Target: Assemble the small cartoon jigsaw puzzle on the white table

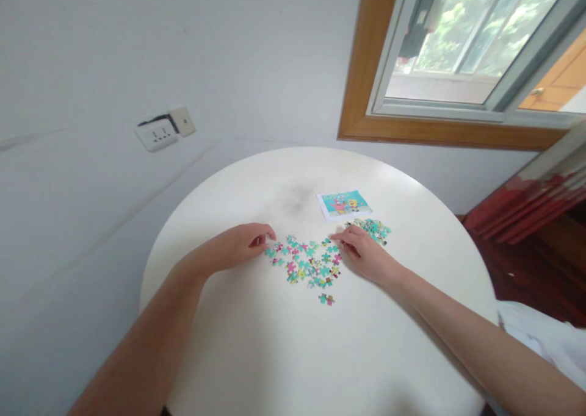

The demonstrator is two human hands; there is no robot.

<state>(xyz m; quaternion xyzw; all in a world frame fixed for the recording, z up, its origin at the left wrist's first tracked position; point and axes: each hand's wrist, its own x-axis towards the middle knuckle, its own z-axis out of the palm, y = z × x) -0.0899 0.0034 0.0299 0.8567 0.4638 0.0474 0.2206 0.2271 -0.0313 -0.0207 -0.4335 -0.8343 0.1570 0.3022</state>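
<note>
My left fingers point(264, 229), curled but not closed, are left of the cartoon picture card point(345, 205); my right fingers point(342, 236), grip indeterminable, are on its near side, as are the scattered jigsaw pieces point(292, 266).

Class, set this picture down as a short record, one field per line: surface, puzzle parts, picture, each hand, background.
Surface: round white table
Spread: loose pieces, many colours, mid-table; a small cluster lies apart, nearer the person
Heap: pile, right of the spread
Picture: card, two cartoon figures, beyond the spread
Left hand: at the spread's left edge, fingers curled; grip unclear
Right hand: at the spread's right edge; grip unclear
Background: wall socket, window, red-and-pale curtain
</note>
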